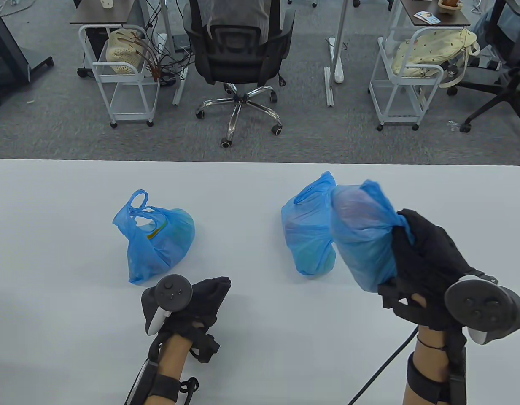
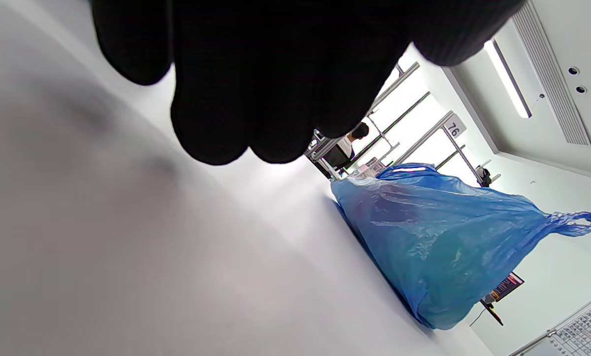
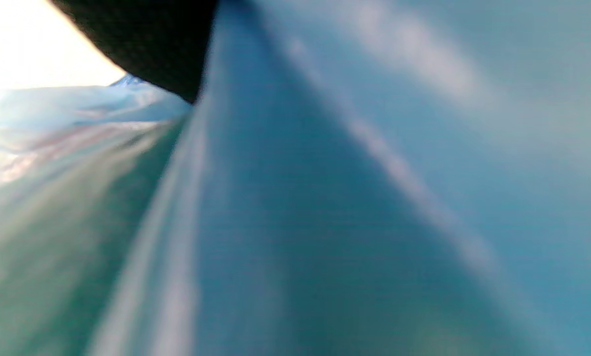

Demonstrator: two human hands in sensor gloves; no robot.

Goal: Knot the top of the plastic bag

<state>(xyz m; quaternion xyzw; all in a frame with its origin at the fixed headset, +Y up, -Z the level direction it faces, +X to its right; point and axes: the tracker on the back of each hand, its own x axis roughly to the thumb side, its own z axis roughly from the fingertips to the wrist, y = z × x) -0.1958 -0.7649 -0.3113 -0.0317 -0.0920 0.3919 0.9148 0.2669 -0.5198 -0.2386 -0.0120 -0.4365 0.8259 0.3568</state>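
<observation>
A: Right hand (image 1: pixel 428 270)?
B: Gripping the held bag (image 1: pixel 363 236) by its gathered top, lifted at table's 4 o'clock, touching the second bag (image 1: pixel 304 236).
A: Left hand (image 1: pixel 196 303)?
B: Fingers (image 2: pixel 236 99) curled together, holding nothing, at 7 o'clock.
A: Contents?
B: Third bag (image 1: pixel 158 238), 9 o'clock, handles open; something yellow shows inside. Others: cannot tell.

An office: grey carpet beyond the white desk (image 1: pixel 243 185), a black swivel chair (image 1: pixel 238 55) at top centre, white rolling carts (image 1: pixel 116 80) holding bags, cables under desks, ceiling strip lights in the left wrist view.
</observation>
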